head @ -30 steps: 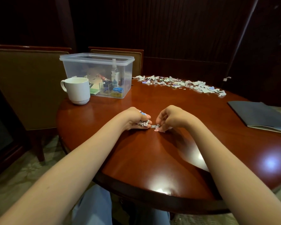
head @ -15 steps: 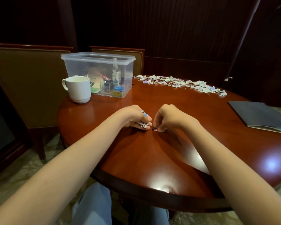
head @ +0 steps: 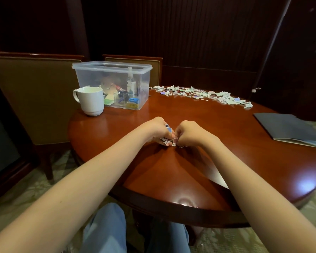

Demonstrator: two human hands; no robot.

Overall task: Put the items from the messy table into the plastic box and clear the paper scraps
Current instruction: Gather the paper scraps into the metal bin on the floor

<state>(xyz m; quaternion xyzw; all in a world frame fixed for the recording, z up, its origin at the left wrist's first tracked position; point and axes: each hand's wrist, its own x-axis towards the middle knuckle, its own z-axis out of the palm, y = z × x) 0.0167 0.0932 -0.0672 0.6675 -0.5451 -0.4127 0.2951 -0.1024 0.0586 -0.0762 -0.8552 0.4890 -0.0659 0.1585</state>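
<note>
Both hands meet at the middle of the round wooden table (head: 226,161). My left hand (head: 156,129) is closed around a wad of torn paper scraps (head: 167,140) that pokes out between its fingers. My right hand (head: 187,133) touches it, fingertips pinching small scraps at the table surface. A long band of loose paper scraps (head: 204,94) lies along the far edge of the table. The clear plastic box (head: 113,83) stands at the far left, open, holding a small bottle, a blue clip and several other small items.
A white mug (head: 90,100) stands in front of the box at the table's left edge. A dark folder (head: 288,127) lies at the right edge. Upholstered chairs (head: 35,92) stand behind and left of the table. My knees in jeans show under the near edge.
My right hand has moved left until it touches my left hand, closing over the small scraps between them. The left hand has kept its wad of scraps and risen slightly.
</note>
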